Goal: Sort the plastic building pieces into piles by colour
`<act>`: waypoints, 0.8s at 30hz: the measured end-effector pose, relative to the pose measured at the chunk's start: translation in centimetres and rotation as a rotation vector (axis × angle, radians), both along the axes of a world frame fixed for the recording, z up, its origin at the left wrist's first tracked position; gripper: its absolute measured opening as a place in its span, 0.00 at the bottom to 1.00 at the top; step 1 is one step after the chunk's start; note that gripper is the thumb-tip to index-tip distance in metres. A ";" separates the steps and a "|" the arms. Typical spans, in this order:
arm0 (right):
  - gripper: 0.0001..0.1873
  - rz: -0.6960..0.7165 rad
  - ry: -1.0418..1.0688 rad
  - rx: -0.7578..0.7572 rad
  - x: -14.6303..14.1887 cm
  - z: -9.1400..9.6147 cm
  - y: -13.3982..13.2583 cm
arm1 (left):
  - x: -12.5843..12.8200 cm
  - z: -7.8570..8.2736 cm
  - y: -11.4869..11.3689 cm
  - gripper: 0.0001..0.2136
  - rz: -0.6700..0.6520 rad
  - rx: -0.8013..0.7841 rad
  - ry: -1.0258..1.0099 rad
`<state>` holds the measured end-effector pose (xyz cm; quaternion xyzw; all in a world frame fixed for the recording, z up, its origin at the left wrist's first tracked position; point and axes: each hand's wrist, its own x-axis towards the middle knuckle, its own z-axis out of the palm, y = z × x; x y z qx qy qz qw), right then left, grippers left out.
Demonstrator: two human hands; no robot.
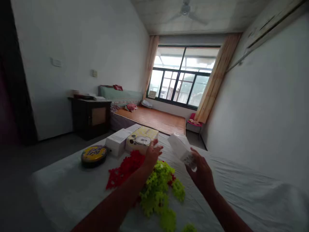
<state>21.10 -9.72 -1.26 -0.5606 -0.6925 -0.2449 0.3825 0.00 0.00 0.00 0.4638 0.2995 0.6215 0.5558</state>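
Head view, with 12 o'clock taken toward the window (183, 77). A person stands at a table (67, 196) covered in white cloth, both bare forearms reaching out over it.

The right hand (201, 172) is raised at 1 o'clock of a heap of green toothed pieces (158, 190). Its fingers are clamped round the lower end of a white packet (180, 146), which is tilted and blurred, with its far end pointing to 11 o'clock.

The left hand (151, 155) lies at 12 o'clock of the green heap, fingers loosely apart and holding nothing. Its fingertips are at the near right corner of a yellow box (141, 138) printed with a cartoon figure. Contact cannot be made out.

A white box (118, 140) lies against the yellow box at its 9 o'clock. A round tin (93, 154) with a yellow lid sits near the white box at 8 o'clock. Red toothed pieces (124, 170) spread at 9 o'clock of the left wrist, touching the green heap.

Background: a dark cabinet (90, 116) at 10 o'clock and a low wooden platform (154, 119) below the window.
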 end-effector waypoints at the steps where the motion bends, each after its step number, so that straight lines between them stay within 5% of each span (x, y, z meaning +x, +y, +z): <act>1: 0.26 -0.022 0.060 -0.010 -0.6 0.1 1.9 | -1.3 0.1 0.7 0.18 0.107 0.002 -0.008; 4: 0.27 -0.099 0.183 -0.059 -2.4 -0.2 7.4 | -4.4 0.0 2.5 0.17 0.336 0.039 0.004; 9: 0.27 -0.265 0.179 -0.180 -4.7 -2.6 13.4 | -6.0 -1.3 3.6 0.17 0.456 0.224 0.098; 17: 0.25 -0.306 -0.224 -0.407 -6.4 -4.6 16.0 | -5.6 -1.2 1.9 0.14 0.457 0.388 0.213; 24: 0.21 -0.351 -0.030 -0.613 -5.5 -1.9 18.0 | -6.0 -1.1 2.2 0.14 0.467 0.340 0.182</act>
